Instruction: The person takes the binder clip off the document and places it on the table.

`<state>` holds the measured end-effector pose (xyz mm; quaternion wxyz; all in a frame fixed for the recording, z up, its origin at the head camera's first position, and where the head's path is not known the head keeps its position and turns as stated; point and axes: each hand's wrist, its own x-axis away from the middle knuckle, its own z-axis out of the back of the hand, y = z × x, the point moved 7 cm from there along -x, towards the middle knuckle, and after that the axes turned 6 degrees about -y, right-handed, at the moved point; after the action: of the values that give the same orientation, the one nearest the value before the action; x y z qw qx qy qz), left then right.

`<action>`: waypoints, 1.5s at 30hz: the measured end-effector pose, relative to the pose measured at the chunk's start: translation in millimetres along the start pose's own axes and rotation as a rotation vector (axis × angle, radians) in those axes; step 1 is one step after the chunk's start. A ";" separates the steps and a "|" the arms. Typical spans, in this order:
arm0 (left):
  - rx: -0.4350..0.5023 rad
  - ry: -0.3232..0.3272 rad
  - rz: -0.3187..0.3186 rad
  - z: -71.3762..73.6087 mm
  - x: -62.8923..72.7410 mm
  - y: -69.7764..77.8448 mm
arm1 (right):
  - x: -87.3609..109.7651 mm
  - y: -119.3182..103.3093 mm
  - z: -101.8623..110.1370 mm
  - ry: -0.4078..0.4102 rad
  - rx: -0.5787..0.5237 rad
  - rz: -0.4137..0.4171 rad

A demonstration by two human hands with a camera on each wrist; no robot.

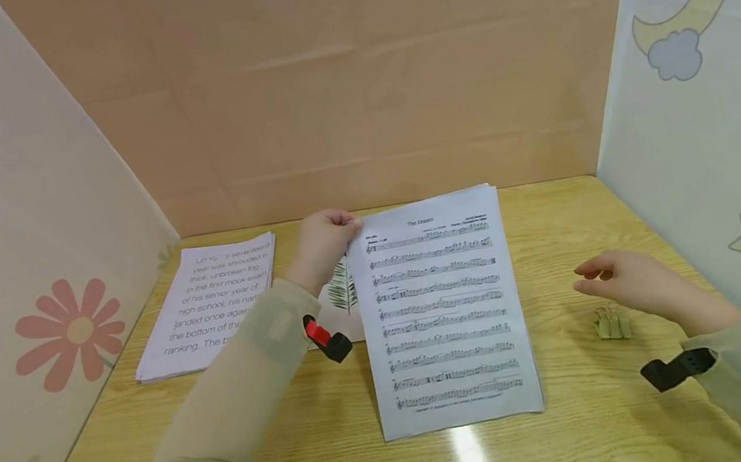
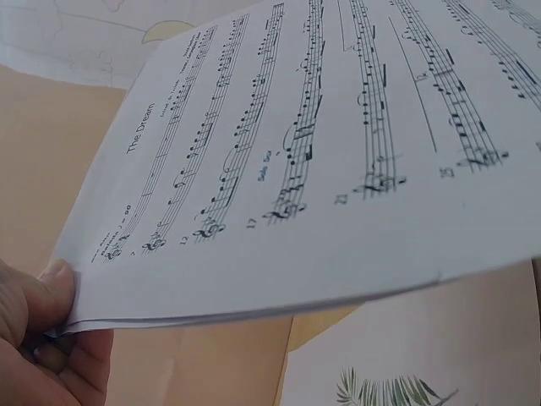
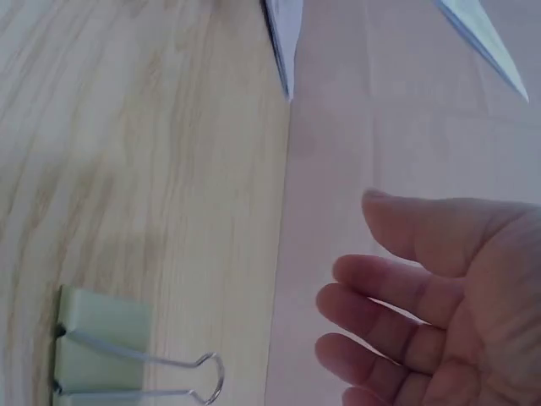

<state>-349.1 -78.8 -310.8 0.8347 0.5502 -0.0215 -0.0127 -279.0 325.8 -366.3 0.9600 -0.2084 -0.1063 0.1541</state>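
Note:
My left hand (image 1: 328, 240) pinches the upper left corner of a small stack of sheet music (image 1: 448, 314) titled "The Dream". In the left wrist view the thumb lies over the top sheet (image 2: 220, 279), fingers curled below, and several page edges show. The stack is lifted and tilted, its printed side toward the head camera. My right hand (image 1: 620, 284) holds nothing; its fingers are relaxed and loosely bent. Just below that hand, a light green binder clip (image 1: 612, 324) stands on the table. Its wire handles show in the right wrist view beside the clip's body (image 3: 101, 347).
A stack of printed text pages (image 1: 211, 299) lies at the table's left. Behind the sheet music, a paper with a green leaf picture (image 1: 341, 289) is partly hidden. Patterned side panels (image 1: 737, 136) and a tan back panel (image 1: 352, 93) enclose the wooden table (image 1: 316, 457).

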 end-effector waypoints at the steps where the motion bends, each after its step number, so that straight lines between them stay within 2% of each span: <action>1: 0.005 -0.002 -0.005 -3.8 -1.9 1.5 | 0.1 -1.9 2.1 0.014 0.002 -0.002; 8: 0.078 -0.044 -0.048 -37.8 -13.1 14.7 | 8.7 -14.9 13.9 0.139 0.004 0.020; 13: 0.092 -0.072 -0.052 -64.8 -19.9 22.1 | 31.2 -37.2 24.9 0.334 -0.002 0.089; 15: 0.088 -0.073 -0.055 -75.3 -22.9 24.6 | 42.5 -51.6 27.6 0.453 0.024 0.168; 17: 0.087 -0.079 -0.053 -85.7 -26.1 26.1 | 53.0 -68.6 26.7 0.563 0.055 0.297; 20: 0.062 -0.094 -0.048 -101.4 -30.5 27.8 | 66.8 -94.3 12.9 0.641 0.139 0.526; 22: 0.044 -0.112 -0.038 -111.5 -32.5 28.1 | 72.9 -108.5 -4.3 0.605 0.204 0.639; 25: 0.026 -0.131 -0.016 -124.2 -34.5 27.2 | 78.4 -122.7 -36.1 0.467 0.315 0.696; 28: 0.026 -0.141 -0.007 -133.9 -36.8 25.2 | 80.6 -128.7 -67.6 0.263 0.412 0.629; 32: 0.017 -0.157 -0.012 -146.0 -41.1 20.5 | 79.3 -127.4 -103.8 -0.053 0.481 0.471; 34: 0.006 -0.164 -0.003 -151.9 -43.2 17.0 | 79.4 -125.5 -116.3 -0.158 0.492 0.416; 38: -0.024 -0.169 0.006 -159.1 -43.7 9.7 | 80.1 -125.1 -131.6 -0.213 0.515 0.412; 45: -0.055 -0.182 0.000 -164.1 -47.2 -6.2 | 78.3 -126.5 -139.5 -0.201 0.567 0.484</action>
<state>-388.0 71.5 -382.1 0.8440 0.5236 -0.0969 -0.0635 -136.9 191.7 -424.9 0.9002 0.0623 -0.1008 0.4190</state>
